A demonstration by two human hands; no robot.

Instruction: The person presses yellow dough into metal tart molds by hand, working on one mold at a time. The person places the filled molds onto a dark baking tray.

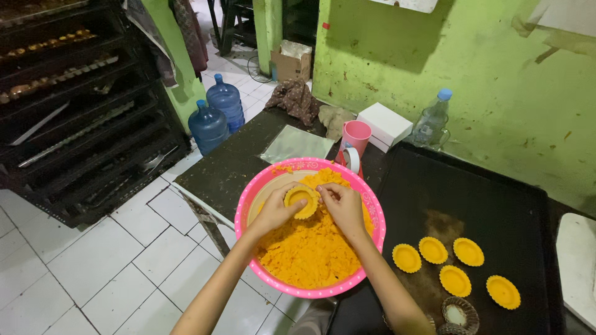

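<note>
Both my hands hold a small fluted tart mould [300, 200] lined with yellow dough, above a pink plastic basin [248, 201] heaped with crumbly orange-yellow dough [310, 248]. My left hand [275, 211] grips the mould's left side. Fingers of my right hand [343, 206] pinch its right rim. Several dough-lined tart shells [455, 280] lie on a large black baking tray [484, 198] to the right.
A pink cup [356, 138], white box [385, 125], plastic bottle [433, 121], clear plastic sheet [297, 144] and cloth [295, 99] sit at the table's far side. Two blue water jugs [217, 115] stand on the tiled floor beside a black oven rack [74, 105]. Empty metal moulds [459, 313] lie near the tray's front.
</note>
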